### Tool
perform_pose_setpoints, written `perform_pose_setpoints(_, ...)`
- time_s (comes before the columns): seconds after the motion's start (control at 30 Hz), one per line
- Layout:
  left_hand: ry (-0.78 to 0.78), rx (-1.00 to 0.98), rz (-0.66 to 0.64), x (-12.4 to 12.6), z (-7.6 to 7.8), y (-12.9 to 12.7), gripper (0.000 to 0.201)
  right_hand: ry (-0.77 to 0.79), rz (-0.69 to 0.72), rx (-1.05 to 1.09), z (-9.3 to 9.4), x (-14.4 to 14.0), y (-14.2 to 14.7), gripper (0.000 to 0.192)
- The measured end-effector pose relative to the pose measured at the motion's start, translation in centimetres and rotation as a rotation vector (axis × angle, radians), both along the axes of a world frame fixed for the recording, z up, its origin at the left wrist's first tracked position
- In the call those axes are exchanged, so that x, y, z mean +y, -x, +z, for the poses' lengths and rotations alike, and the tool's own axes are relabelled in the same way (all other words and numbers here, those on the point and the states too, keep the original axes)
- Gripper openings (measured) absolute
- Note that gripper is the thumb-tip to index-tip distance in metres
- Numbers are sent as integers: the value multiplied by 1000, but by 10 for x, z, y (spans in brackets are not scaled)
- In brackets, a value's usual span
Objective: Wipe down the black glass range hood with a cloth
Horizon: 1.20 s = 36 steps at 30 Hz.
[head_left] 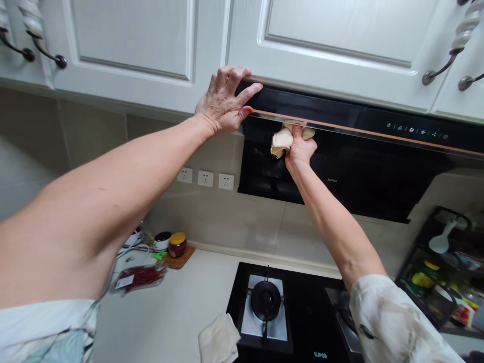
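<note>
The right hand (300,148) is closed around a small cream cloth (282,141) and presses it against the black range hood (340,166), just under the thin copper-coloured strip at the front edge of the hood. The cloth is bunched; most of it comes out to the left of the fingers and a smaller part shows on their right side.

The left hand (223,101) holds nothing. Its fingers are spread and lie flat on the lower edge of the white cabinet (151,65), with the thumb and one finger reaching onto the top left corner of the hood. The two hands are near each other but not touching; the cloth is below and to the right of the left hand.

Below, on the worktop (177,307), a second light cloth (219,340) lies just beside the left edge of the black gas hob (298,312). Further left there are a jar with a yellow lid (177,244) on a small mat and a packet of red chillies (139,276). Three wall sockets (205,178) sit in the tiles to the left of the hood.
</note>
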<state>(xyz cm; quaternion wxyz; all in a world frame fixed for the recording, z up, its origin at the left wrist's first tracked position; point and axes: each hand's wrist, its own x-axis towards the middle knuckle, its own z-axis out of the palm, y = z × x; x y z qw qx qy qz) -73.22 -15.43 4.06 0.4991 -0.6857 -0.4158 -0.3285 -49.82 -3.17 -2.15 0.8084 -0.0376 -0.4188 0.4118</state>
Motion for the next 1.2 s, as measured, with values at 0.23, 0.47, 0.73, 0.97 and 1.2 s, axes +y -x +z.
perform_pose_setpoints(0.23, -30, 45, -39, 4, 0, 10, 93, -12, 19, -105, 2, -10, 29, 36)
perform_pose_setpoints(0.47, -80, 57, -122, 10, 0, 17, 87, 28, 58, -186, 4, -29, 60, 29)
perform_pose_setpoints(0.73, -13, -27, -74, 5, 1, 9, 88, 30, -69, -40, -3, 10, -33, 39)
perform_pose_setpoints(0.97, -20, -33, -5, 2, -1, 0, 96, 31, -39, -5, -10, 15, -42, 47)
perform_pose_setpoints(1.2, -25, -37, -13, 0, -3, -3, 96, 57, 39, -116, -3, 9, 24, 39)
